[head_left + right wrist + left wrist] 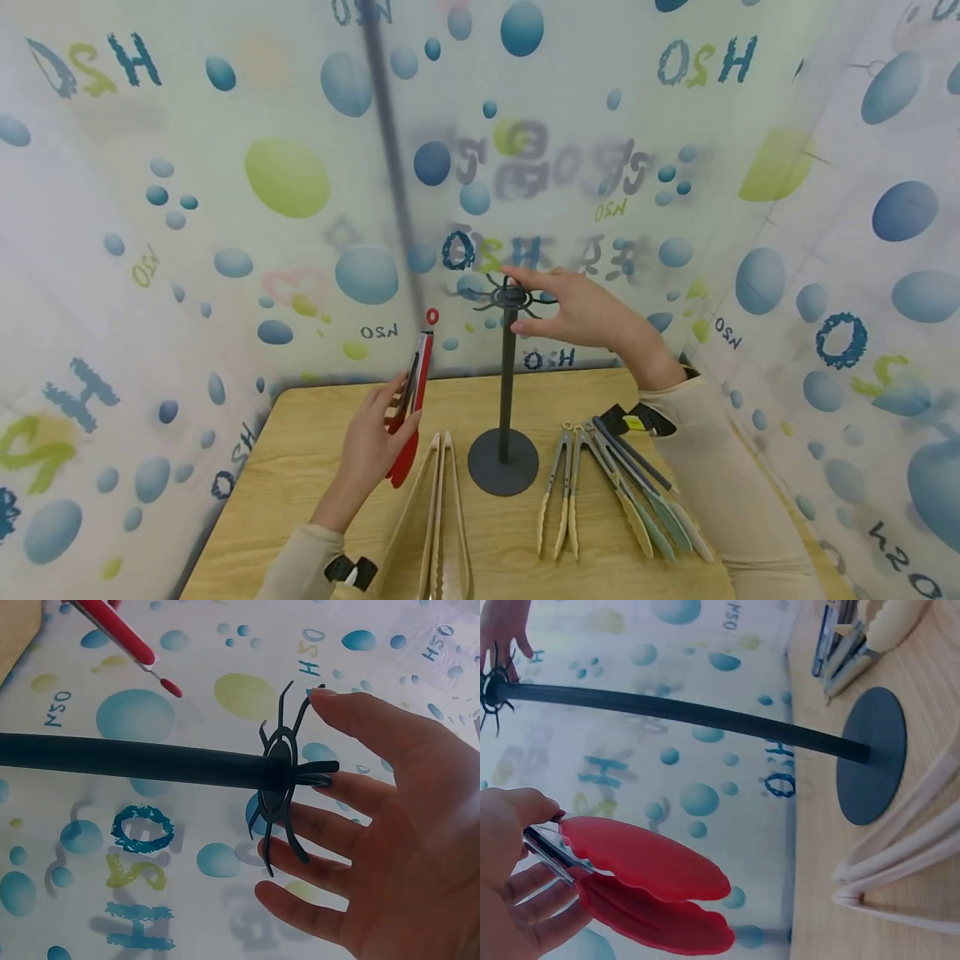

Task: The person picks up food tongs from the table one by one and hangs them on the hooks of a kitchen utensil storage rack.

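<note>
My left hand (375, 437) grips red-handled tongs (423, 375) upright, with the pull ring on top and the scalloped red tips pointing down. In the left wrist view those tips (649, 859) stand slightly apart. To the right of them rises a dark stand (507, 383) with a round base and a ring of curved hooks on top. My right hand (581, 308) is at the hook ring (279, 776), fingers spread and fairly straight. Its thumb touches the tip of one hook, and the other fingers reach behind the ring.
Long beige tongs (435, 517) lie on the wooden table (300, 467) left of the stand's base. Right of the base lie several more tongs (562, 492), with cream, green and grey tips. A patterned curtain (285, 250) hangs behind and at both sides.
</note>
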`<state>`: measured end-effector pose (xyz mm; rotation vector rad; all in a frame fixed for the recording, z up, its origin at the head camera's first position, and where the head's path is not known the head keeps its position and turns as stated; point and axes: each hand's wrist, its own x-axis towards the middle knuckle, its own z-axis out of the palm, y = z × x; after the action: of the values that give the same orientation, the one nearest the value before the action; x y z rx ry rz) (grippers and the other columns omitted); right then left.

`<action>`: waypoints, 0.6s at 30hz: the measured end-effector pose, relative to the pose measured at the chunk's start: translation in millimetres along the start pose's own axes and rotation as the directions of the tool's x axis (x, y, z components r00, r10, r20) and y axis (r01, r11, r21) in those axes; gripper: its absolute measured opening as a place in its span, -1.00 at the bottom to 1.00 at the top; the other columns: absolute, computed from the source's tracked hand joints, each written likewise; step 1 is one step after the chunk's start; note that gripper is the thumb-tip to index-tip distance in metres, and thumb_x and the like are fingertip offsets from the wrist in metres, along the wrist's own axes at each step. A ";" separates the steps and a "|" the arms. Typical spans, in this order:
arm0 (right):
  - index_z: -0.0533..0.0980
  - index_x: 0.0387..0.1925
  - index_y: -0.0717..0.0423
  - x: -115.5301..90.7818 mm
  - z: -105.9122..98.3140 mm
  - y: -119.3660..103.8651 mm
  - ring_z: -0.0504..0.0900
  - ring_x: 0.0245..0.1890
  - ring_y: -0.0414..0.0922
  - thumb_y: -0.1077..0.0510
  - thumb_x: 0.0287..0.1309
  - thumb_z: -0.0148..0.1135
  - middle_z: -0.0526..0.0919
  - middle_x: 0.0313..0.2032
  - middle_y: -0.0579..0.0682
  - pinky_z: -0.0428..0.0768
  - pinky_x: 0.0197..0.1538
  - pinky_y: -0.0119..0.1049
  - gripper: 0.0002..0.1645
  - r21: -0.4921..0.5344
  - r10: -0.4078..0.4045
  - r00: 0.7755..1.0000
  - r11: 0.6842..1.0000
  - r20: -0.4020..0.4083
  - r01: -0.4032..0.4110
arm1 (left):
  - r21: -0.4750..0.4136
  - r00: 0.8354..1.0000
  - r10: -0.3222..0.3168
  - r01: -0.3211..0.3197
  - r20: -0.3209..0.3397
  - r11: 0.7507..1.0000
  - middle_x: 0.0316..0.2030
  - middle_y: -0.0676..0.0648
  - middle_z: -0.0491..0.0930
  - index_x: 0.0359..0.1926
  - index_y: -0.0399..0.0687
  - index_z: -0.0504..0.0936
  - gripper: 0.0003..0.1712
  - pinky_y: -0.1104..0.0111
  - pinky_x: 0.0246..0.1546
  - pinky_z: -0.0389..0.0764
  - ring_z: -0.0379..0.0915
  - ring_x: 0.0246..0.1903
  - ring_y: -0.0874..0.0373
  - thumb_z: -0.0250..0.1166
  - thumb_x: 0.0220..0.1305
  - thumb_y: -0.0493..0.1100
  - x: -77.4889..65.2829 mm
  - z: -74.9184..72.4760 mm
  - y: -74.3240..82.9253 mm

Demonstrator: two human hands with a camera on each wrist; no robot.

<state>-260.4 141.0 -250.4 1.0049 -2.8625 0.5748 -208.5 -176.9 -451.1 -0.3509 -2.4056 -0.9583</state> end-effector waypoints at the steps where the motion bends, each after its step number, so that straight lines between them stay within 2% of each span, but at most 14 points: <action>1: -0.02 0.55 -0.37 -0.2 -1.5 -0.4 0.37 0.36 0.16 -0.25 0.24 0.27 0.41 0.39 0.03 0.45 0.26 0.20 -0.01 0.000 0.001 1.000 1.000 0.013 -0.001 | -0.014 1.000 0.013 -0.013 -0.008 1.000 0.06 -0.12 0.57 0.40 0.07 0.40 -0.27 0.23 -0.27 0.72 0.61 -0.08 0.03 0.43 0.21 -0.16 1.1 -0.8 3.4; 9: -0.06 0.57 -0.29 -1.4 -12.2 -2.3 0.23 0.47 0.20 -0.17 0.30 0.23 0.20 0.52 -0.04 0.35 0.36 0.24 -0.03 -0.015 -0.022 0.996 1.000 0.091 0.023 | -0.118 0.996 0.085 -0.087 -0.026 0.989 0.09 -0.11 0.54 0.41 0.11 0.38 -0.25 0.17 -0.23 0.74 0.60 -0.03 0.01 0.42 0.21 -0.21 8.9 -5.6 25.5; 14: -0.05 0.56 -0.32 -1.6 -13.2 -2.7 0.35 0.39 0.14 -0.19 0.30 0.23 0.23 0.50 -0.04 0.40 0.31 0.17 -0.04 -0.014 -0.031 0.995 0.999 0.092 0.032 | -0.170 0.993 0.114 -0.118 -0.034 0.978 0.10 -0.14 0.54 0.41 0.09 0.39 -0.23 0.17 -0.21 0.74 0.62 -0.02 -0.02 0.43 0.18 -0.26 9.2 -4.7 31.3; 18: -0.03 0.56 -0.33 -2.0 -12.5 -3.2 0.38 0.37 0.12 -0.19 0.26 0.26 0.29 0.48 -0.02 0.41 0.31 0.16 -0.02 -0.008 -0.025 0.996 1.000 0.083 0.025 | -0.200 0.988 0.143 -0.150 -0.048 0.968 0.10 -0.16 0.54 0.41 0.07 0.39 -0.21 0.17 -0.21 0.75 0.61 -0.02 -0.03 0.44 0.16 -0.29 9.4 -4.2 34.0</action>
<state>-257.7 144.4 -238.0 1.0868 -2.9160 0.5309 -200.7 -155.1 -424.3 -0.5747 -2.2213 -1.1347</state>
